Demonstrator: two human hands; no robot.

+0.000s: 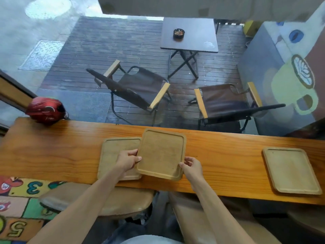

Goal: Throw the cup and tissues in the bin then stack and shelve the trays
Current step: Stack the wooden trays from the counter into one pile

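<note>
Three wooden trays are on the long wooden counter [52, 152]. The middle tray [161, 154] is lifted and tilted, and its left edge overlaps the left tray [112, 152], which lies flat. My left hand [127, 160] grips the middle tray's left edge. My right hand [192, 167] grips its near right corner. A third tray [292, 170] lies flat far to the right on the counter. No cup, tissues or bin are in view.
A red helmet [45, 110] sits at the counter's far left end. Two stools [98, 201] stand under the counter's near edge. Through the window behind the counter are two folding chairs [137, 88] and a small table [190, 35] with an ashtray.
</note>
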